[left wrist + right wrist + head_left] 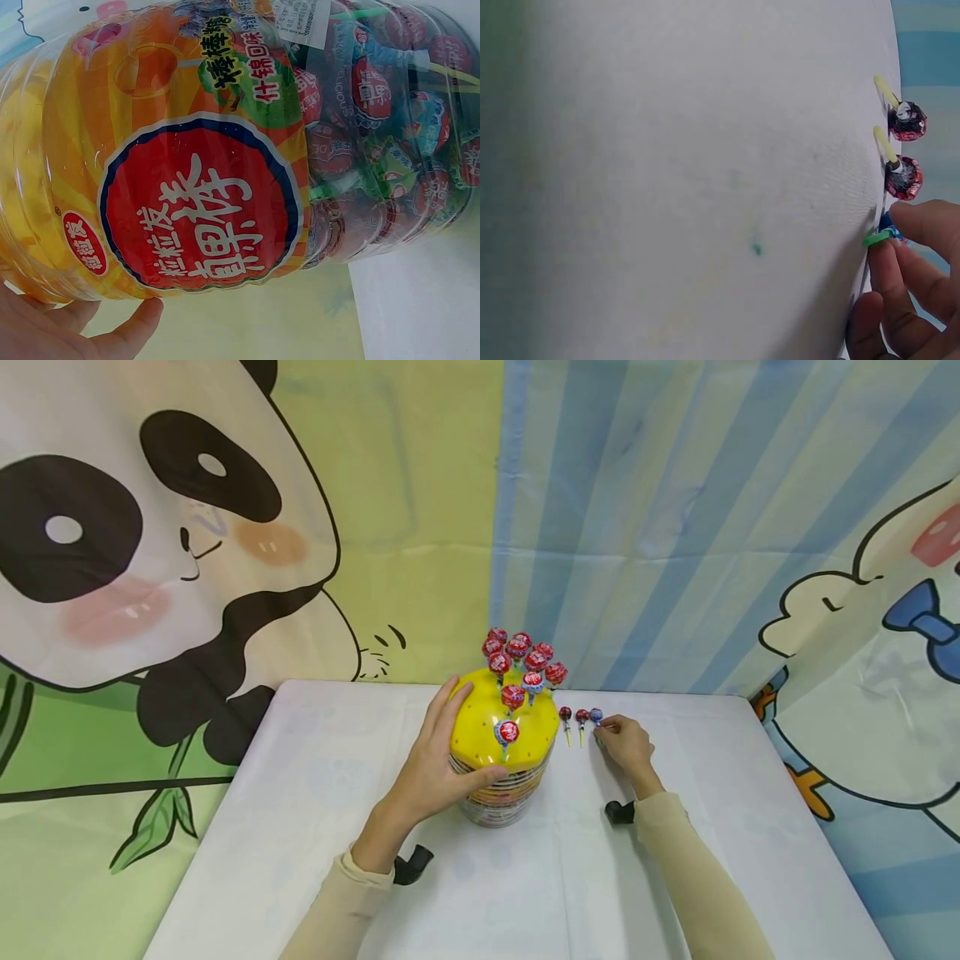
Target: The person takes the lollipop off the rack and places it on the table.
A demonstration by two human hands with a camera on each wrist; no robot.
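A clear plastic jar of wrapped lollipops stands upright on the table, its orange label facing the left wrist camera. Several lollipops stick up from holes in its yellow lid. My left hand grips the jar near the lid, thumb across the front and fingers round the left side. To the jar's right, my right hand pinches a blue-wrapped lollipop by its green stick. Beside it lie two dark red lollipops with yellow sticks.
A white cloth covers the table. Behind its back edge hangs a printed curtain with a panda and blue stripes. Black wrist mounts show at both sleeves.
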